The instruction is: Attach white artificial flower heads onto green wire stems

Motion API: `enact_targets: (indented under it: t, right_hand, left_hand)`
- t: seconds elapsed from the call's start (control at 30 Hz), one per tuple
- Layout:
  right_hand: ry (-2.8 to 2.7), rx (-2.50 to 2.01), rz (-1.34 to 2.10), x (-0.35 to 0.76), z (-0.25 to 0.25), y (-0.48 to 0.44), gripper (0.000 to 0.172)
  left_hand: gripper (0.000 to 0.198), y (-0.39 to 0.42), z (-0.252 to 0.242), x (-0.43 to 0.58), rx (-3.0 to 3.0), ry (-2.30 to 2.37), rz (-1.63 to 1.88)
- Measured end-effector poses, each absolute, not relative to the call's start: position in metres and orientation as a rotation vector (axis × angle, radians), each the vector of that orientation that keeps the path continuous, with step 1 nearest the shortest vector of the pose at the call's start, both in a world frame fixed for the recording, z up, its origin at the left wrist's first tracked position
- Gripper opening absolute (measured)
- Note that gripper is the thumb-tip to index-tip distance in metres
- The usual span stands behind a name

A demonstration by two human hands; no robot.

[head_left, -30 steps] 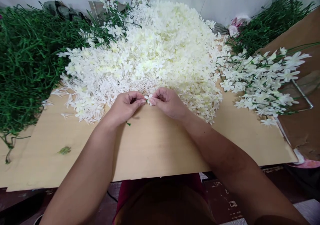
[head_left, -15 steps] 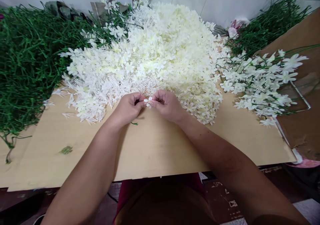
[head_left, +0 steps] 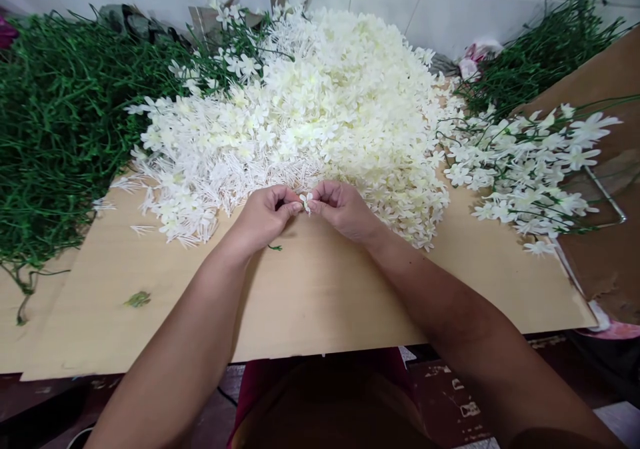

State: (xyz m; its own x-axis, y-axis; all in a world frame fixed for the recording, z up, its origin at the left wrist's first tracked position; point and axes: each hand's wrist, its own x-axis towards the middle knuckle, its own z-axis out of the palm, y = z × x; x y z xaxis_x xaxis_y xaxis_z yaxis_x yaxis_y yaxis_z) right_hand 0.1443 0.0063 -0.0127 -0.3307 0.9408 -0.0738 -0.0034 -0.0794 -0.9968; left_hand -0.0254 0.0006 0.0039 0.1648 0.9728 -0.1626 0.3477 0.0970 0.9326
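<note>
Between my fingertips is a small white artificial flower (head_left: 307,202), its petals facing up. My left hand (head_left: 273,216) pinches it from the left, thumb against forefinger. From the right, my right hand (head_left: 343,209) pinches the same flower. Whatever part lies inside the fingers is hidden. Both hands are just above the table, at the near edge of a large heap of loose white flower heads (head_left: 350,109). White stamen pieces (head_left: 240,176) lie in the heap's front left part. A short green stem bit (head_left: 275,247) is on the table below my left hand.
Green plastic stems (head_left: 75,116) are piled at the left, with more green stems (head_left: 540,56) at the back right. Finished-looking flower sprays (head_left: 525,169) lie at the right beside a brown cardboard sheet (head_left: 610,256) and a metal rod (head_left: 607,192). A tiled wall (head_left: 450,16) stands behind.
The whole view has shifted slightly, so things appear a little further right. Both hands still pinch the flower, whose petals now face a little differently.
</note>
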Motion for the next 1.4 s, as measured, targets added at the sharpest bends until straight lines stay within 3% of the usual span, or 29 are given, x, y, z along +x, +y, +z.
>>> enact_targets:
  t: [0.37,0.53,0.7,0.9,1.13,1.4]
  right_hand:
    - [-1.440,-1.131,1.347,0.136,-0.017,0.004,0.032]
    - [-1.274,-1.032,1.492,0.138,-0.022,0.008,0.048]
    - [-1.181,-1.004,1.549,0.140,-0.020,0.009,0.055]
    - [-1.173,-1.000,1.583,0.140,-0.015,0.009,0.053]
    - [-1.278,-1.069,1.527,0.139,-0.014,0.007,0.051]
    - [-1.403,-1.048,1.439,0.132,-0.018,0.000,0.036]
  left_hand:
    - [0.010,0.004,0.001,-0.026,1.406,1.379,0.796]
    - [0.020,0.003,0.005,-0.026,1.373,1.318,0.880]
    - [0.036,0.002,0.011,-0.030,1.468,1.315,0.735]
    - [0.026,0.001,0.010,-0.026,1.525,1.281,0.739]
    - [0.027,0.002,0.002,-0.022,1.457,1.255,0.807]
    - [0.023,0.003,0.004,-0.021,1.401,1.230,0.837]
